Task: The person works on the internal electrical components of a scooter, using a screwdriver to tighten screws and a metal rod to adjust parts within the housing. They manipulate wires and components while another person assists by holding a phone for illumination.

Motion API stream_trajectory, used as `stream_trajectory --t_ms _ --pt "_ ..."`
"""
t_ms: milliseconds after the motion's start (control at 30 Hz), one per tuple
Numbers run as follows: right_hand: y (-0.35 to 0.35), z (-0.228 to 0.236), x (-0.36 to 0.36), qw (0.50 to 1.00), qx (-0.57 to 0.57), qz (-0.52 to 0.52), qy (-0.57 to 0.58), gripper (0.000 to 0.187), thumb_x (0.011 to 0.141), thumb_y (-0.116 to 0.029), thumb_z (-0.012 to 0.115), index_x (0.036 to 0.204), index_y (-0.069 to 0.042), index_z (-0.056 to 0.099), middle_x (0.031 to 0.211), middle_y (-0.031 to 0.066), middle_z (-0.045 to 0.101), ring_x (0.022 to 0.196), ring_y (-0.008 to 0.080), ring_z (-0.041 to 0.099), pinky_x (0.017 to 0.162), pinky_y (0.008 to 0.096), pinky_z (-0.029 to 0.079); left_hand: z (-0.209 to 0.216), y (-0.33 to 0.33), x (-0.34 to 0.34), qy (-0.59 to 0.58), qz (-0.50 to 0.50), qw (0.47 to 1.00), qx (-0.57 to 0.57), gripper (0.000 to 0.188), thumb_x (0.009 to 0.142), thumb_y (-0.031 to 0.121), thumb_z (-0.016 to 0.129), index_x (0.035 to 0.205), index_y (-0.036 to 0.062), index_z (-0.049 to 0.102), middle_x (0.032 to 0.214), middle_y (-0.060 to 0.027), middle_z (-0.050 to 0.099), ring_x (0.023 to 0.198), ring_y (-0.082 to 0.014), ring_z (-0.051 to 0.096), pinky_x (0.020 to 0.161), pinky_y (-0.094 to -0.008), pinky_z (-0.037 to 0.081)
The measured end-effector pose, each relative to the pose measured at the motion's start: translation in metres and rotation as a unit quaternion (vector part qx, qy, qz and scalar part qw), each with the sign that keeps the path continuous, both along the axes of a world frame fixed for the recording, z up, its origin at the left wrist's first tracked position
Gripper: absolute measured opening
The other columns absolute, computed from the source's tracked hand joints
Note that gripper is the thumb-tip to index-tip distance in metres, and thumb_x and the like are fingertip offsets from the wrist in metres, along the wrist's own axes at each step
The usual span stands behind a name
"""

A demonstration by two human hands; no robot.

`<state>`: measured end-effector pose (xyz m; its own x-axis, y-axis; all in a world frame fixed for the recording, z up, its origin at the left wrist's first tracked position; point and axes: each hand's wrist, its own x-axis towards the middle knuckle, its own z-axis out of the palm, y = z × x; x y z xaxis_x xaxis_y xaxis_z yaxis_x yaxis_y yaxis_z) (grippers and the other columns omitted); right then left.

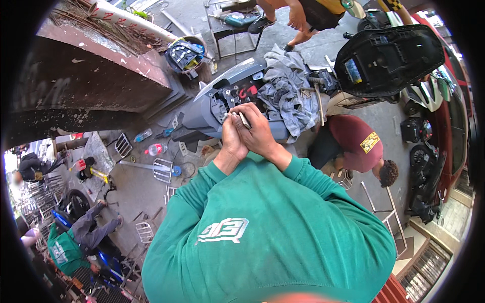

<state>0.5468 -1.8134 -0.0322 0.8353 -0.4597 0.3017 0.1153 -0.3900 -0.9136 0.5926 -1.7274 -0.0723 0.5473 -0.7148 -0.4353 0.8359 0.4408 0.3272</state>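
Note:
Both my hands meet over the rear of a grey motorcycle (194, 113), whose uncovered inner parts lie just beyond my fingers. My right hand (258, 132) is closed around a small, light-coloured flat piece (244, 120), probably metal; its full shape is hidden. Pressed against it, my left hand (233, 139) is also closed, its fingertips partly covered by the right. Whatever the left grips cannot be made out. A crumpled grey cloth (288, 91) is draped across the motorcycle, right of my hands.
A black seat (391, 58) stands raised, underside showing. One person in maroon (353, 139) crouches at right; another (308, 15) stands ahead. A bucket of tools (206, 60), a bottle (154, 149) and metal racks (162, 170) are at left. A wall (96, 81) rises at far left.

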Motion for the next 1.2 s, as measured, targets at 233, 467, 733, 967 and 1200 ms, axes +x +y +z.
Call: stream_trajectory --t_ms 233,467,733,967,1200 --pt "-0.026 -0.039 0.010 0.991 0.118 -0.032 0.054 0.020 0.103 -0.018 0.065 0.117 -0.003 0.068 0.097 0.0054 0.070 0.082 0.0126 0.062 0.071 0.0298 0.051 -0.054 -0.005 0.051 -0.408 0.045 0.864 0.291 0.025 0.105 0.024 0.055 0.119 0.0054 0.064 0.111 -0.0104 0.066 0.101 -0.0258 0.064 0.089 -0.0379 0.052" --pt "-0.071 -0.085 -0.027 0.922 0.355 -0.072 0.135 0.031 0.106 -0.029 0.063 0.123 -0.004 0.064 0.087 -0.0010 0.062 0.068 0.0034 0.051 0.051 0.0201 0.039 -0.087 0.016 0.121 -0.735 -0.032 0.421 0.531 0.031 0.093 0.023 0.071 0.114 0.0017 0.064 0.115 -0.0181 0.054 0.114 -0.0372 0.053 0.094 -0.0457 0.046" --pt "-0.076 -0.113 -0.037 0.886 0.424 -0.104 0.153 0.031 0.106 -0.030 0.063 0.122 -0.004 0.066 0.087 -0.0021 0.063 0.067 0.0029 0.050 0.054 0.0202 0.041 -0.090 -0.024 0.160 -0.793 -0.189 0.254 0.521 0.037 0.088 0.028 0.074 0.120 0.0115 0.069 0.130 -0.0127 0.055 0.117 -0.0344 0.053 0.096 -0.0483 0.044" --pt "-0.084 -0.122 -0.033 0.862 0.468 -0.045 0.187 0.026 0.108 -0.024 0.054 0.122 -0.004 0.062 0.094 0.0033 0.061 0.076 0.0098 0.055 0.054 0.0223 0.042 -0.083 0.001 0.164 -0.777 -0.126 0.342 0.513 0.034 0.092 0.027 0.072 0.123 0.0123 0.070 0.139 -0.0109 0.057 0.125 -0.0337 0.055 0.102 -0.0461 0.044" --pt "-0.101 -0.133 -0.003 0.767 0.611 0.055 0.189 0.023 0.092 -0.023 0.058 0.106 -0.005 0.055 0.080 0.0068 0.053 0.065 0.0166 0.054 0.050 0.0265 0.040 -0.082 0.035 0.148 -0.743 -0.066 0.391 0.539 0.036 0.089 0.023 0.073 0.124 0.0129 0.067 0.139 -0.0152 0.057 0.118 -0.0364 0.059 0.096 -0.0480 0.049"
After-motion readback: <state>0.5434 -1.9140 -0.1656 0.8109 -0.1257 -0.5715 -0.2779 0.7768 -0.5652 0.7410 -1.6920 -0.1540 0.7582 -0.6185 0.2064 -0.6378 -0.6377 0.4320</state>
